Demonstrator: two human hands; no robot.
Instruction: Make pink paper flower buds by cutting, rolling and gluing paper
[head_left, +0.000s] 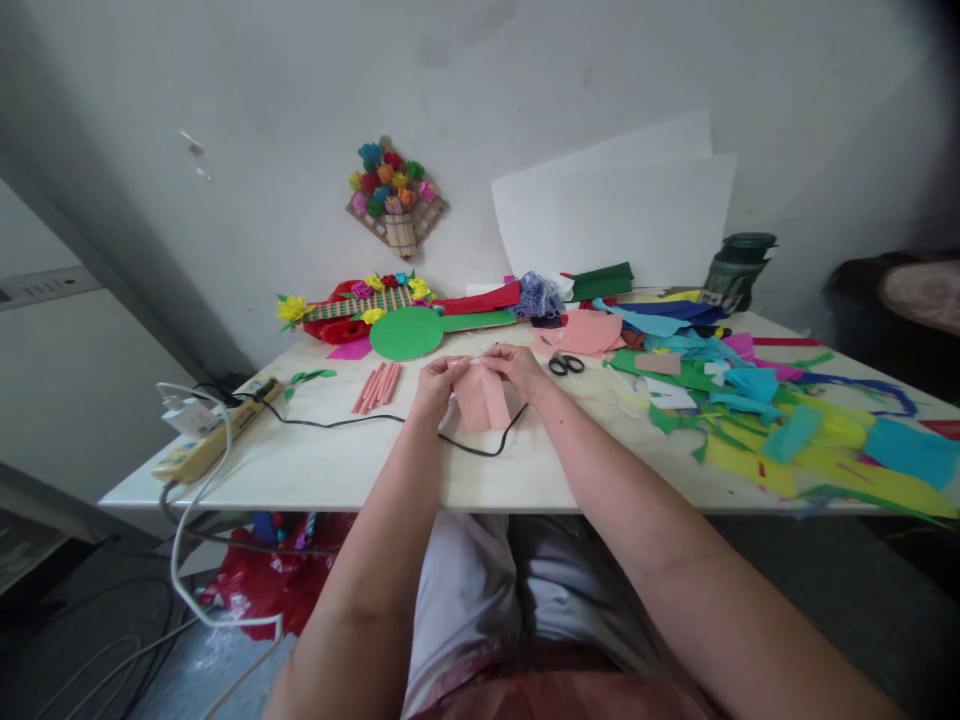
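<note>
Left hand (435,385): closed by the fingertips on the left edge of a soft pink sheet of paper (481,398), held just above the counter.
Right hand (519,370): fingers curled and pinched shut on the top right edge of the same pink sheet.
Pink sheet: hanging between both hands, over the middle of the white counter (337,465), near its front edge.
Black cable (352,420): running across the counter under the sheet, from a beige power strip (217,435) at the left.
Rolled pink paper sticks (377,386): lying in a small bunch just left of the left hand.
Black-handled scissors (566,364): flat on the counter just right of the right hand.
Green paper disc (406,334): behind the hands, near the wall.
Coloured paper scraps (780,425): heaped over the right side of the counter.
Flower plaque (395,195): on the wall above.
</note>
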